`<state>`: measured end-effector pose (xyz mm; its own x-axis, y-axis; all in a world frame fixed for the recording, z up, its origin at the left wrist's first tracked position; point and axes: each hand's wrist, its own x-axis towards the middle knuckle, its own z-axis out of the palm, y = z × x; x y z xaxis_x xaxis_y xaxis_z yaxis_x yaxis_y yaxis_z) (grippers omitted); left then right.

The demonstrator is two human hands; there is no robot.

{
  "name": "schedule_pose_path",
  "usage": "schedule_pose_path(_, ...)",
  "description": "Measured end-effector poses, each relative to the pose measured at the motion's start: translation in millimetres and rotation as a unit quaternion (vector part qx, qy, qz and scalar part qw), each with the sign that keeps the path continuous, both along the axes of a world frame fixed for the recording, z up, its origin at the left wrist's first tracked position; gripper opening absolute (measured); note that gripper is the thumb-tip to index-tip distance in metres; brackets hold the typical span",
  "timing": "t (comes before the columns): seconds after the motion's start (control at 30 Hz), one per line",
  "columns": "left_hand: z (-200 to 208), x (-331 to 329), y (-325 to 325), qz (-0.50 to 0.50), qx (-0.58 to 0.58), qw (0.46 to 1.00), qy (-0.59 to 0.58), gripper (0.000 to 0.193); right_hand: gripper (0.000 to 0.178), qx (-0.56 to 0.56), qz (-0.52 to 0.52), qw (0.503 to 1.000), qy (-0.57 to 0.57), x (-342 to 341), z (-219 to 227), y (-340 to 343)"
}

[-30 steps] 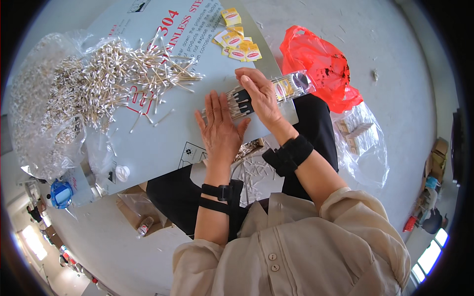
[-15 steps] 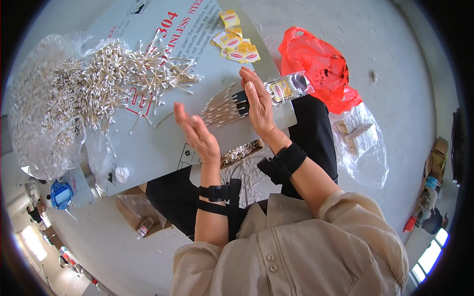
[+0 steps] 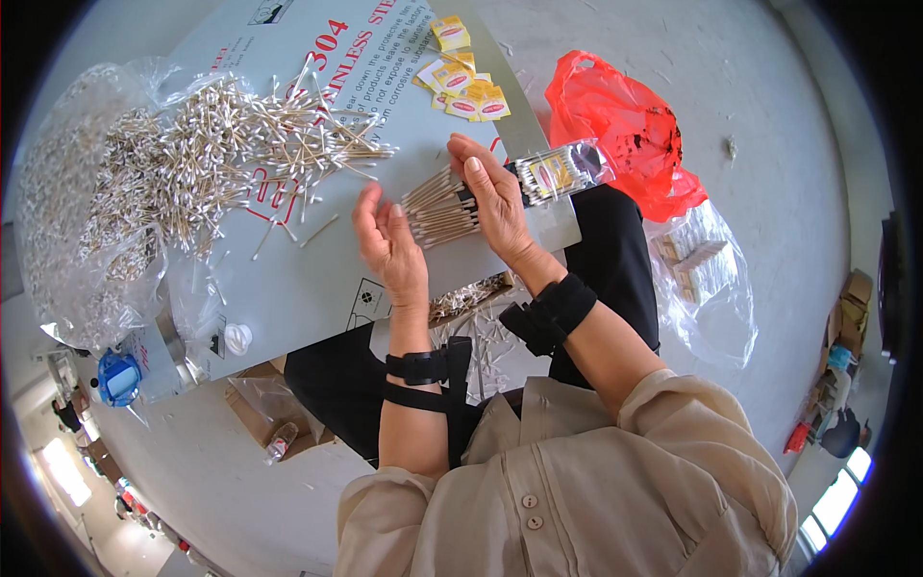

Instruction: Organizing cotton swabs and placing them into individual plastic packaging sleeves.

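Observation:
A fanned bundle of cotton swabs [image 3: 444, 223] lies on the sheet-covered table between my hands. My left hand [image 3: 391, 252] is at the left ends of the sticks, its fingers stretched and slightly curved. My right hand [image 3: 498, 207] rests over the bundle's right part with fingers extended; it hides the swabs below. Just right of it, a clear packet of swabs [image 3: 582, 165] with a yellow label [image 3: 552, 177] lies near the table edge. Something dark shows beside my right hand, partly covered.
A large heap of loose swabs [image 3: 192, 154] spills from a clear bag [image 3: 58, 212] at left. Yellow labels [image 3: 476, 96] lie at the far edge. A red plastic bag [image 3: 615, 125] and a clear bag of packs [image 3: 702, 264] are at right. An open box of swabs [image 3: 466, 300] sits below the table edge.
My left hand has moved right and slightly down, closing up to the swab ends. My right hand has shifted a little left over the bundle. The swabs lie more evenly together.

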<state>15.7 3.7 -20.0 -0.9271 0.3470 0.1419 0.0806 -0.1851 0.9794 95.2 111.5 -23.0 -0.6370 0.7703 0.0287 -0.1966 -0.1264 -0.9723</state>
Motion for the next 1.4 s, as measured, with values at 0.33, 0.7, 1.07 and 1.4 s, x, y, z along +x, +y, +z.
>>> schedule_pose_path(0.33, 17, -37, -1, -0.099, -0.352, 0.859, 0.359, 0.018, 0.041, 0.022, 0.006, 1.000, -0.018, 0, -1, 4)
schedule_pose_path(0.7, 16, -29, -11, -0.097, -0.353, 0.852, 0.373, 0.029, 0.043, 0.032, 0.005, 0.999, -0.024, 1, 1, 2)
schedule_pose_path(1.07, 18, 0, 8, -0.161, -0.546, 0.723, 0.392, 0.087, 0.046, -0.058, -0.003, 0.998, 0.010, 4, 5, 1)
schedule_pose_path(1.4, 16, 10, -1, -0.192, -0.565, 0.689, 0.412, 0.073, 0.043, 0.017, -0.041, 0.999, -0.009, 14, 5, -12)
